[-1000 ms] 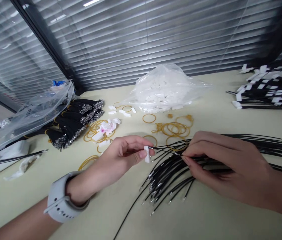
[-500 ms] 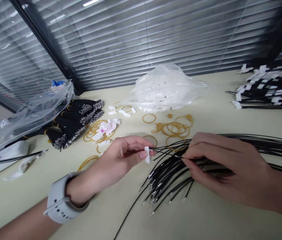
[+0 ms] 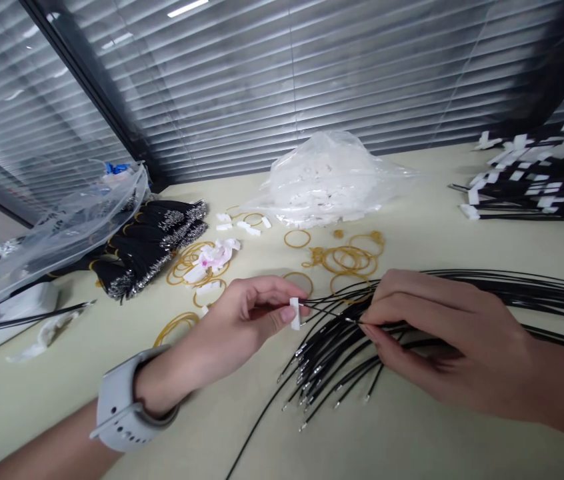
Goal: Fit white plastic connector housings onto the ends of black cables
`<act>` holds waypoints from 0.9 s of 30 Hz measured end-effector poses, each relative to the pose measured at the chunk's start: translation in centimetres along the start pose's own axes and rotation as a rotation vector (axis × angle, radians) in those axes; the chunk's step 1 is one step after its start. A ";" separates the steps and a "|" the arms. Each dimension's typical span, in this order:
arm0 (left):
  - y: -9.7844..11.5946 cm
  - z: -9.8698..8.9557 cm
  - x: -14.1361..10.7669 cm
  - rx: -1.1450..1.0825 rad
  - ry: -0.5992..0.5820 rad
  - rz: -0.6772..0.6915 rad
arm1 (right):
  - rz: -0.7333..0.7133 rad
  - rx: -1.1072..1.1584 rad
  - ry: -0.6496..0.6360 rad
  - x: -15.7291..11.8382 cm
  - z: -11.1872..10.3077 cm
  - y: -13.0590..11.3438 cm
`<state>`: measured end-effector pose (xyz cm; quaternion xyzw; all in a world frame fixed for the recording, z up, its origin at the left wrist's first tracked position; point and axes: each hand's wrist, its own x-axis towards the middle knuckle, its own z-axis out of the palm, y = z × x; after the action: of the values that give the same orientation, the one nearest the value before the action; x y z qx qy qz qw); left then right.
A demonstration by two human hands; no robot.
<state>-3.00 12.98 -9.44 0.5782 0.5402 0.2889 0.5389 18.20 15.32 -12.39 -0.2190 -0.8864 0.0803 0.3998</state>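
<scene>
Pinching closed, the left hand (image 3: 245,325) is holding a connector (image 3: 295,314) and the right hand (image 3: 435,333) a wire (image 3: 351,321), well in from the far edge of the table (image 3: 202,427), a slipping pinch risking snags in the bundle (image 3: 333,339).

You could read no words or numbers anywhere; the small dark marks (image 3: 53,217) on the clear plastic bag (image 3: 89,212), beyond and left of your left hand (image 3: 242,323), were too blurred.
</scene>
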 end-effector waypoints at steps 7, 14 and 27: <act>0.1 0.6 -0.4 0.053 0.008 0.033 | 0.012 -0.069 -0.081 0.3 0.5 0.2; -0.5 1.1 -0.6 0.090 0.029 0.095 | 0.007 -0.138 -0.116 1.0 1.4 -0.9; -0.6 1.0 -0.8 0.103 0.017 0.104 | 0.058 -0.106 -0.143 0.8 1.6 -1.1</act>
<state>-2.45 11.78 -10.01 0.6299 0.5282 0.2934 0.4880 16.18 14.77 -12.61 -0.2592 -0.9090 0.0604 0.3209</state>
